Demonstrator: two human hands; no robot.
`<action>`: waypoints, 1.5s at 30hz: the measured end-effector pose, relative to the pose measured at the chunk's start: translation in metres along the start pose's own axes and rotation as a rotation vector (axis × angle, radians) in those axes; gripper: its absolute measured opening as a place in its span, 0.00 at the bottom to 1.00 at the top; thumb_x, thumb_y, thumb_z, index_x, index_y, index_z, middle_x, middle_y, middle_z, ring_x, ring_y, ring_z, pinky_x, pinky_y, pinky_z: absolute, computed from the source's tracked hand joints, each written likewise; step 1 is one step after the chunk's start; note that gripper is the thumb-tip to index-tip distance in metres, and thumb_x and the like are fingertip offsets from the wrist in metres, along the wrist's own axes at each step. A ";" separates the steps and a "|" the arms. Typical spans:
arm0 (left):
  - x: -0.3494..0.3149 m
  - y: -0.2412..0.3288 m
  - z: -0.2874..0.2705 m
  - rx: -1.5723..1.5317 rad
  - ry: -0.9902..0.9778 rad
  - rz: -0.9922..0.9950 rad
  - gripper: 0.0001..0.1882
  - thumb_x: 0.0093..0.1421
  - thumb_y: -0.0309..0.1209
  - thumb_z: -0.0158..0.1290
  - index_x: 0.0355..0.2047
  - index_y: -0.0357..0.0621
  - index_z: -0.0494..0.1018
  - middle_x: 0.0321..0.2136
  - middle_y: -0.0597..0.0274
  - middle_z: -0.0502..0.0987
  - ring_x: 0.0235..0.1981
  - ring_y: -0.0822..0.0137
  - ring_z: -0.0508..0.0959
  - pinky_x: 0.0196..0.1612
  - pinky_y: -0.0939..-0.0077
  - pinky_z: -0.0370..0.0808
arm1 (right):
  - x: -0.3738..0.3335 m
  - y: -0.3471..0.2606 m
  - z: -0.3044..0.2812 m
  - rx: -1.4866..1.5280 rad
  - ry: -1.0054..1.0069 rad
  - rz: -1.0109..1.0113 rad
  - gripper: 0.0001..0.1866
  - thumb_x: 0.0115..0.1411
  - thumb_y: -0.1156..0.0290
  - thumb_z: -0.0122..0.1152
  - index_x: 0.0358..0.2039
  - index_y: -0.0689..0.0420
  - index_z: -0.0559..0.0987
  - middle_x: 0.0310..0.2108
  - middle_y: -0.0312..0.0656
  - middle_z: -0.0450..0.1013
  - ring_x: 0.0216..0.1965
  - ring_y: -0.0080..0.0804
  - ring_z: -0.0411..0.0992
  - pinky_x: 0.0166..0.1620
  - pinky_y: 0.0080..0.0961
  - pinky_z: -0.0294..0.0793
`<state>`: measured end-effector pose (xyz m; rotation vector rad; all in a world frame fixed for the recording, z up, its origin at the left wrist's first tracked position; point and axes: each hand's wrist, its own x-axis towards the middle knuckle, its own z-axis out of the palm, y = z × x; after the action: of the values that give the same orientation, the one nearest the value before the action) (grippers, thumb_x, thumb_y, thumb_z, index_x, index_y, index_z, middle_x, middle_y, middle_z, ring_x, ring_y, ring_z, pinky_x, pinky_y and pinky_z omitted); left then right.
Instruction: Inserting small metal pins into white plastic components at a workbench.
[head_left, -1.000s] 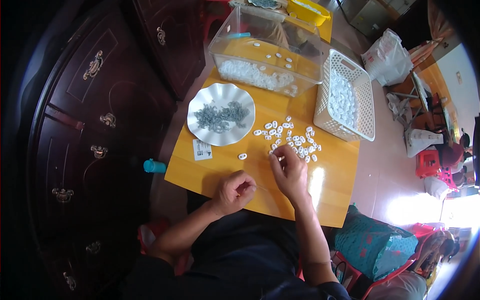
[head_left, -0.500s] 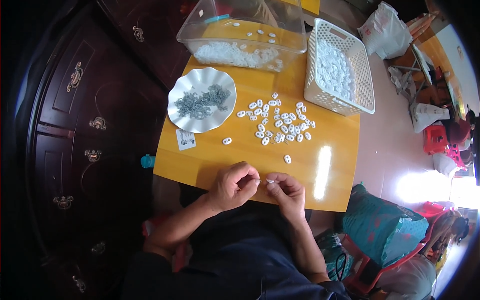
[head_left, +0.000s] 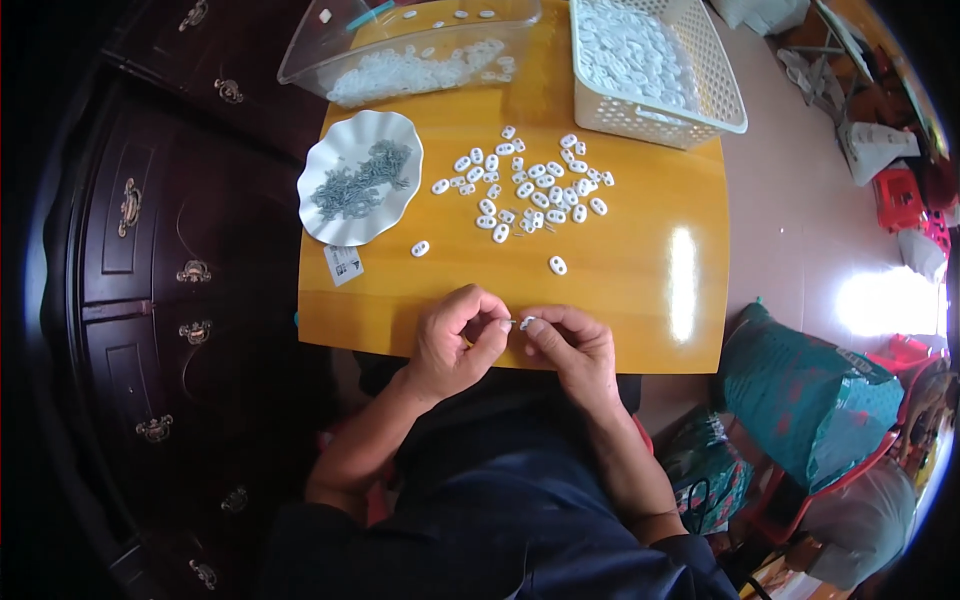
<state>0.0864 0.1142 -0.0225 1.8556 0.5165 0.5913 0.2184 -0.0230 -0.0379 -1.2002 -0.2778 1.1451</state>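
Note:
Near the table's front edge, my left hand (head_left: 455, 340) pinches a thin metal pin (head_left: 513, 322) between thumb and forefinger. My right hand (head_left: 575, 350), also closed, grips a small white plastic piece (head_left: 527, 323), mostly covered by the fingertips. The pin points at this piece; whether they touch is too small to tell. Beyond my hands, several white oval pieces with two dark holes (head_left: 540, 199) are scattered with smaller white ones. One white oval (head_left: 557, 265) lies apart, nearer to me. At the left, a wavy-rimmed white plate (head_left: 335, 140) bears a heap of thin grey pins (head_left: 360, 188).
A clear plastic bin (head_left: 305, 75) with small white pieces stands at the far left. A white perforated basket (head_left: 650, 125) full of white pieces is at the far right. Beside the plate lies a printed card (head_left: 344, 264). Dark cabinets (head_left: 120, 230) stand left, a teal bag (head_left: 800, 390) right.
The whole view has shifted, so the table and its things sit higher in the picture. My hands keep the same grips, with the pin and white piece slightly closer together.

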 end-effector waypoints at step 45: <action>-0.004 -0.002 0.011 -0.046 -0.024 -0.073 0.02 0.63 0.19 0.57 0.33 0.37 0.75 0.24 0.70 0.75 0.22 0.82 0.72 0.25 0.86 0.68 | 0.002 0.010 0.001 -0.054 -0.028 -0.125 0.06 0.69 0.78 0.62 0.43 0.66 0.83 0.27 0.33 0.77 0.26 0.14 0.70 0.30 0.15 0.70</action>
<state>0.0897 0.1044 -0.0283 1.7907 0.5484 0.5275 0.2131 -0.0212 -0.0466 -1.1979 -0.4010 1.0519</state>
